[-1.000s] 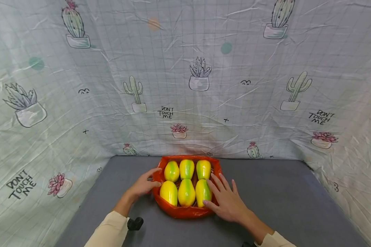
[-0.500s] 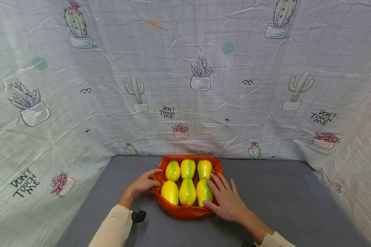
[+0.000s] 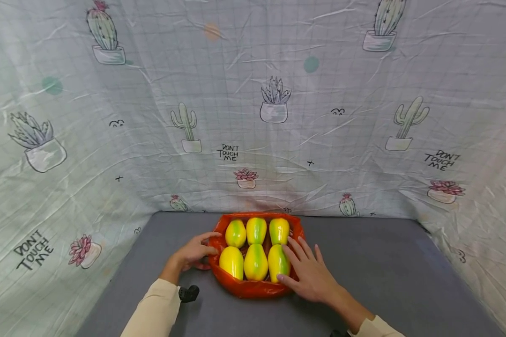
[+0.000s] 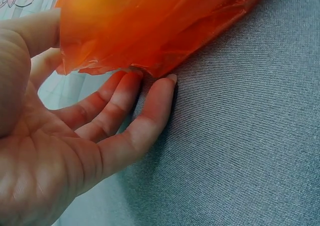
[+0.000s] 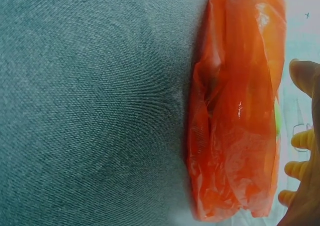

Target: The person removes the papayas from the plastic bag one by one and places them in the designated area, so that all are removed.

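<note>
An orange-red plastic bag [image 3: 257, 291] lies spread open on the grey table, its wall standing up around several glossy yellow-green, mango-like fruits [image 3: 255, 262] in two rows. My left hand [image 3: 193, 250] is at the bag's left edge. Thumb and index finger reach over the rim, set apart, their tips hidden by the film in the left wrist view; the other fingers [image 4: 150, 105] bend loosely outside, under the edge. Over the bag's right side my right hand [image 3: 314, 278] is spread, fingertips overlapping the nearest fruit in the head view. Its fingers [image 5: 300, 171] hold nothing.
The grey table [image 3: 383, 276] extends to both sides and in front of the bag. A pale sheet printed with cacti [image 3: 274, 154] hangs behind and along both sides. A black wrist device [image 3: 189, 294] sits by the left cuff.
The head view has shifted slightly. My left thumb and fingers have moved a little at the bag's left rim. The right hand, fruits and bag stay the same.
</note>
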Motion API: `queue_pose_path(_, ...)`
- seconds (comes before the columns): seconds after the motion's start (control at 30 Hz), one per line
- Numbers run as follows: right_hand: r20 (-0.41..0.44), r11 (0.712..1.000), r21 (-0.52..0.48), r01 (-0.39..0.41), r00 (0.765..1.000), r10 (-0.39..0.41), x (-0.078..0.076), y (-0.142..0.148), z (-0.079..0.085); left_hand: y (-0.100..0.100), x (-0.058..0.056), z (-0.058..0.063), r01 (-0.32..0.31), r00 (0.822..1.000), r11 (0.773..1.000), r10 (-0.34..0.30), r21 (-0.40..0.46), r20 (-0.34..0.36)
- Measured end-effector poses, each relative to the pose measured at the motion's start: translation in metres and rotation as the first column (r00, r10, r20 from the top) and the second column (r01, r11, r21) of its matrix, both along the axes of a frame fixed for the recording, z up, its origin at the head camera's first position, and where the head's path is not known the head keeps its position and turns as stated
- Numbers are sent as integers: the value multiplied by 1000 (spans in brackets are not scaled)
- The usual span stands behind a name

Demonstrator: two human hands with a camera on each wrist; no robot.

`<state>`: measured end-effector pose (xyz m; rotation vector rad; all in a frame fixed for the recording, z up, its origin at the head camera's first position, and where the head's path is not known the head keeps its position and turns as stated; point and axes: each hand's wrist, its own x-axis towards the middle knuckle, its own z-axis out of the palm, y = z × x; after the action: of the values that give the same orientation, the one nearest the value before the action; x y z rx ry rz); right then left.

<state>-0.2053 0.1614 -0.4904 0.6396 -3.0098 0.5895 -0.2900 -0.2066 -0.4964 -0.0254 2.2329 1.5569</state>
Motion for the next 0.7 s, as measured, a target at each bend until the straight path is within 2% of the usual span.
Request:
queue_pose_path(0.4, 0, 999, -22, -25, 1000, 25, -3, -3, 1, -1, 0, -4, -9, 1000, 1000, 9, -2, -16)
queue_pose_path(0.7, 83, 999, -47, -16, 996, 20, -11, -8, 2, 0, 1, -5, -25, 1000, 1000, 25, 1, -10)
